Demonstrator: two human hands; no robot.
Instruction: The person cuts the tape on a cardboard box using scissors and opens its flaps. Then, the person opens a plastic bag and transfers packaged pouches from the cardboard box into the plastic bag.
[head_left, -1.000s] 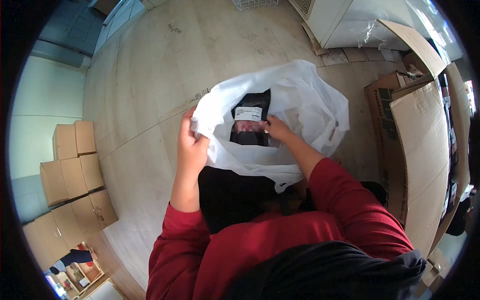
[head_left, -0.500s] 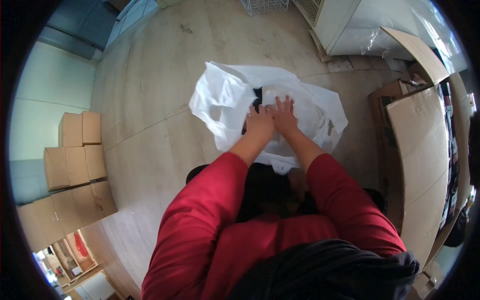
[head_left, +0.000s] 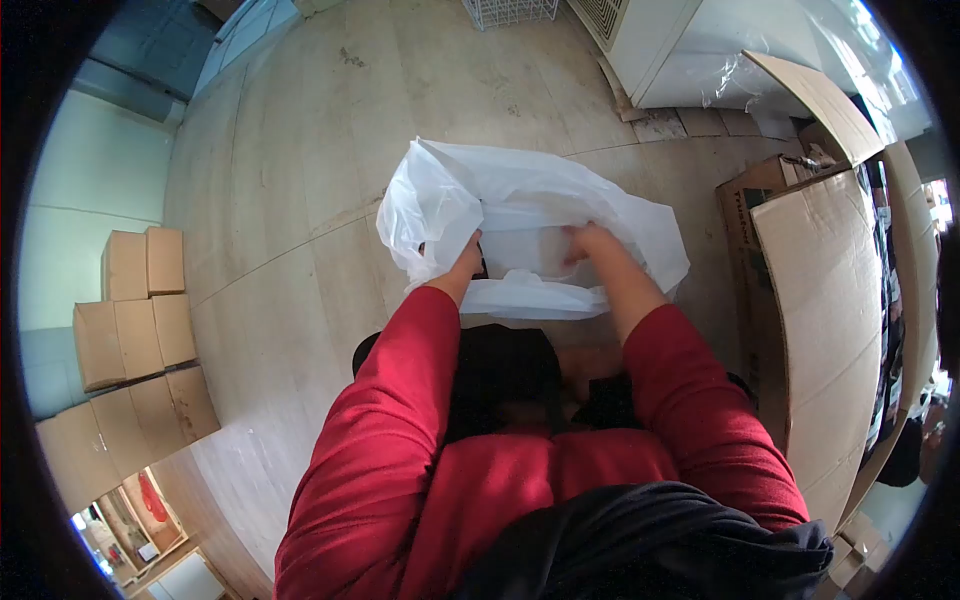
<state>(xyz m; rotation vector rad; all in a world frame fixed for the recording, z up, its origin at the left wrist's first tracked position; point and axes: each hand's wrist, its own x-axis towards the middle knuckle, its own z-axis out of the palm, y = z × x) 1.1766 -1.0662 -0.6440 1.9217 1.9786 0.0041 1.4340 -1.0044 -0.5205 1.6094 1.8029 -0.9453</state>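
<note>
A white plastic bag (head_left: 560,170) lies on the floor in front of me, its mouth spread wide toward me. My left hand (head_left: 466,264) reaches into its left end, beside a dark object (head_left: 483,262) that shows only in part. The bag hides most of that hand's fingers, so its grip is unclear. Inside the right half is my right hand (head_left: 594,244), fingers bent but apart, with nothing visible between them. Below its fingertips, a pale, see-through layer (head_left: 520,252) covers the bag's bottom; what it is I cannot make out.
Tall cardboard boxes (head_left: 825,300) with raised flaps stand close on my right. Small brown cartons (head_left: 135,330) are stacked at left. Beyond the bag are a white wire basket (head_left: 510,12) and a white cabinet-like unit (head_left: 660,50). My knees are just behind the bag.
My hands were together in the middle of the bag. Now they are apart, the left moved toward the bag's left end, the right to its right side. The opening is stretched wider.
</note>
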